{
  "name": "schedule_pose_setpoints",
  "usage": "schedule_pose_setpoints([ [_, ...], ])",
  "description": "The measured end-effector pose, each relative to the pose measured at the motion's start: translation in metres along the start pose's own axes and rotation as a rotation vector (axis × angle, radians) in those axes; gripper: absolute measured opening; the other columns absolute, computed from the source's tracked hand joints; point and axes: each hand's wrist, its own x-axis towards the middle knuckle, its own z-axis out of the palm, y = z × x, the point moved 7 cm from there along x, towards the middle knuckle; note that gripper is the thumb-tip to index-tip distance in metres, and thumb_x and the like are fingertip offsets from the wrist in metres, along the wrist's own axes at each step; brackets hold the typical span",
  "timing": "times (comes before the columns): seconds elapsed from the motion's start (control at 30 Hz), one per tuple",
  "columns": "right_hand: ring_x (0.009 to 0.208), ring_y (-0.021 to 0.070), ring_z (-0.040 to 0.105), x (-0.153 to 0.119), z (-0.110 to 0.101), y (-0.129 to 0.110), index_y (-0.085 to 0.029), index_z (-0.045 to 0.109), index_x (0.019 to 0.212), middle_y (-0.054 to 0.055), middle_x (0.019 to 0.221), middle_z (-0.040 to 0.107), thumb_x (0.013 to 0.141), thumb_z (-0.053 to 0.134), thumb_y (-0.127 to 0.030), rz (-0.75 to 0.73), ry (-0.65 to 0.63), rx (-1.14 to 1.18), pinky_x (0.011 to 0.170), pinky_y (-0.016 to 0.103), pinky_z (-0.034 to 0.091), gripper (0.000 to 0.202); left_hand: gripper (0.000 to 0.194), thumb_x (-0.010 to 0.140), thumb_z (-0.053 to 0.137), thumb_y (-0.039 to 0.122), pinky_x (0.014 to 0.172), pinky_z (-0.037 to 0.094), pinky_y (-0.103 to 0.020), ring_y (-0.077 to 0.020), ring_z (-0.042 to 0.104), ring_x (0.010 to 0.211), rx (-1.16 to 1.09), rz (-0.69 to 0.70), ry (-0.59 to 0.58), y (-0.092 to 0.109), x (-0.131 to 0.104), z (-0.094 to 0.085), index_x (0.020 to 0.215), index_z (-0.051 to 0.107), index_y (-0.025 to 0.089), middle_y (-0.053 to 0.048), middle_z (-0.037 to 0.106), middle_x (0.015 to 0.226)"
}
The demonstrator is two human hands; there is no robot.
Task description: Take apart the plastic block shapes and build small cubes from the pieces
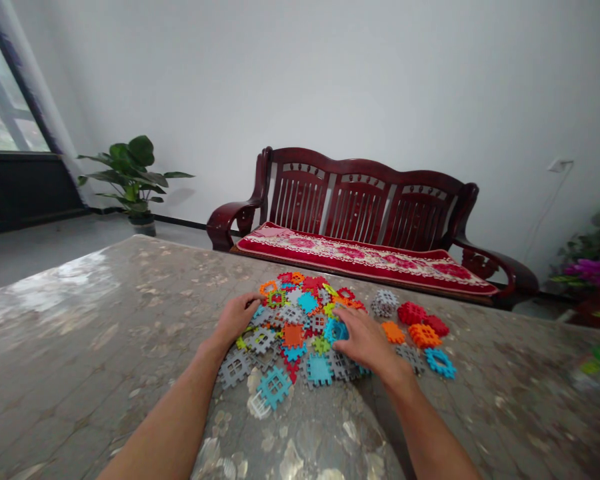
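Observation:
A heap of plastic interlocking building tiles (293, 335) in grey, red, blue, orange and green lies on the table in front of me. My left hand (237, 320) rests at the heap's left edge, its fingers loosely bent and the thumb a little apart. No tile shows in it. On the heap's right side, my right hand (363, 333) has its thumb and fingers around a blue tile with an opening (335, 330). Near me lie a turquoise window tile (274, 387), a white arched piece (258, 405) and a grey window tile (235, 369).
Right of the heap sit grey tiles (385, 303), red tiles (411, 313), orange tiles (424, 335) and a blue ring tile (441, 363). The patterned tabletop (105, 347) spreads widely. Beyond it are a wooden bench (355, 193) and a potted plant (135, 173).

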Motion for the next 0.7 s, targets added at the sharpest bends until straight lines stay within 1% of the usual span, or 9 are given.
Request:
schedule_pose_setpoints([
  [0.13, 0.124, 0.0285, 0.055, -0.0016, 0.0064, -0.0035, -0.022, 0.055, 0.135, 0.01, 0.136, 0.059, 0.074, 0.064, -0.021, 0.006, -0.027, -0.027, 0.104, 0.04, 0.041, 0.061, 0.036, 0.081, 0.047, 0.039, 0.087, 0.051, -0.031, -0.0233, 0.069, 0.096, -0.034, -0.013, 0.01, 0.0, -0.0004, -0.0018, 0.097, 0.076, 0.023, -0.001, 0.078, 0.1],
  [0.23, 0.123, 0.0286, 0.056, -0.0017, 0.0063, -0.0053, -0.021, 0.054, 0.136, 0.012, 0.136, 0.059, 0.075, 0.059, -0.018, 0.006, -0.022, -0.032, 0.103, 0.04, 0.042, 0.061, 0.039, 0.08, 0.048, 0.041, 0.088, 0.051, -0.033, -0.0241, 0.069, 0.096, -0.085, -0.017, 0.003, -0.001, 0.0, -0.0025, 0.098, 0.076, 0.022, -0.003, 0.078, 0.101],
  [0.47, 0.127, 0.0258, 0.054, -0.0015, 0.0052, -0.0023, -0.02, 0.04, 0.147, 0.011, 0.143, 0.054, 0.075, 0.056, -0.013, -0.012, 0.009, 0.021, 0.106, 0.04, 0.041, 0.074, 0.04, 0.076, 0.052, 0.042, 0.088, 0.053, -0.035, -0.0239, 0.069, 0.09, -0.21, -0.031, 0.012, -0.003, 0.0, -0.0043, 0.098, 0.075, 0.019, -0.004, 0.078, 0.099],
  [0.53, 0.13, 0.0256, 0.051, -0.0027, 0.0068, -0.0007, -0.02, 0.042, 0.146, 0.011, 0.144, 0.053, 0.076, 0.058, -0.014, -0.022, 0.001, 0.04, 0.108, 0.04, 0.039, 0.072, 0.042, 0.075, 0.052, 0.043, 0.086, 0.053, -0.035, -0.0236, 0.07, 0.088, -0.235, -0.038, 0.013, -0.0026, -0.0009, -0.0046, 0.099, 0.075, 0.018, -0.004, 0.078, 0.096],
  [0.63, 0.133, 0.0263, 0.048, -0.0054, 0.0085, 0.0018, -0.019, 0.049, 0.142, 0.011, 0.143, 0.054, 0.076, 0.06, -0.017, -0.025, -0.012, 0.048, 0.111, 0.041, 0.036, 0.067, 0.045, 0.073, 0.052, 0.045, 0.081, 0.054, -0.034, -0.0233, 0.07, 0.084, -0.251, -0.065, 0.019, -0.0018, -0.0024, -0.0057, 0.099, 0.075, 0.016, -0.005, 0.078, 0.093],
  [0.7, 0.132, 0.0266, 0.049, -0.0066, 0.0096, 0.0034, -0.019, 0.051, 0.141, 0.011, 0.142, 0.055, 0.076, 0.06, -0.016, -0.02, -0.016, 0.046, 0.111, 0.041, 0.037, 0.066, 0.044, 0.072, 0.053, 0.045, 0.081, 0.054, -0.034, -0.0232, 0.07, 0.084, -0.255, -0.071, 0.028, 0.0001, -0.0031, -0.0073, 0.097, 0.075, 0.016, -0.005, 0.078, 0.092],
])
